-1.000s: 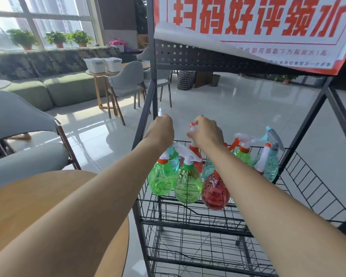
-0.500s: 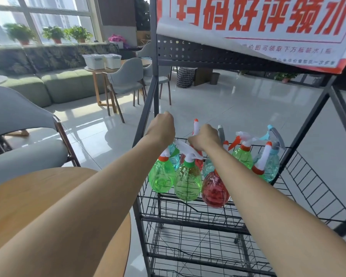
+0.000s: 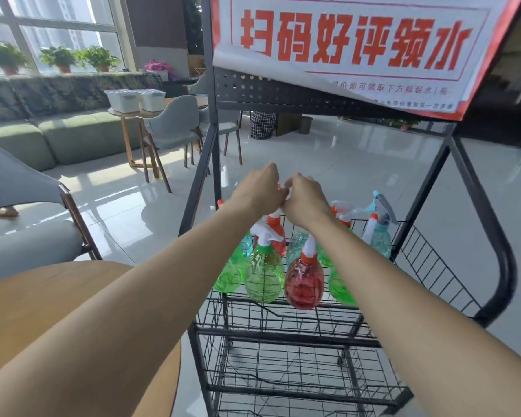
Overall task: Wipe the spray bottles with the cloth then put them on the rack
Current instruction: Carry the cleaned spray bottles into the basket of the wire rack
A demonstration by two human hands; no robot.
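Note:
Several spray bottles stand on the top shelf of the black wire rack (image 3: 283,328): a green bottle (image 3: 263,275) and a red bottle (image 3: 303,282) in front, more green ones (image 3: 229,273) at the sides, and teal ones (image 3: 380,239) behind. My left hand (image 3: 257,191) and my right hand (image 3: 306,201) meet, fingers curled, over the white spray head of a rear red bottle (image 3: 276,233). Both hands grip that head, and my fingers hide most of it. No cloth is in view.
A round wooden table (image 3: 42,311) lies at the lower left, under my left arm. A grey chair (image 3: 18,230) stands to the left. A red-and-white sign (image 3: 358,49) hangs over the rack's top. Lower wire shelves (image 3: 298,392) sit below.
My left hand has moved right and joined my right hand at the rear red bottle's spray head. Both hands have risen a little.

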